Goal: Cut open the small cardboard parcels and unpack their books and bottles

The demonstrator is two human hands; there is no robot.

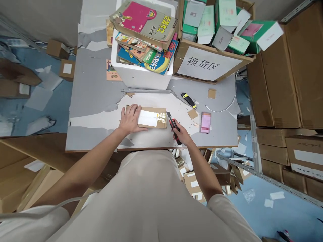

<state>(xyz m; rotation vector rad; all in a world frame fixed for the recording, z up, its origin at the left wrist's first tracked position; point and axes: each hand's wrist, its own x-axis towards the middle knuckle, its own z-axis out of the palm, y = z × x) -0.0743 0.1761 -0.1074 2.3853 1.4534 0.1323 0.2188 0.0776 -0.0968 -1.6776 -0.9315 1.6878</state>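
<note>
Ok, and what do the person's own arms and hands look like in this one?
Both forearms are bare, below a pale, plain top. The right sleeve is short, ending near the elbow. No gloves, rings or watch can be made out on the left fingers or right fingers. A pale cable runs by the left arm.

- So the bare left hand (130, 119) is palm down, fingers spread and a bit bent, thumb stuck way out sideways.
- Bare right hand (182, 133) is curled into a proper grip, pointing inward.
- From where I'm standing, the bare left forearm (94, 163) slants in from the side.
- Bare right forearm (204, 166) angles the opposite way, hands near each other, not touching.
</note>
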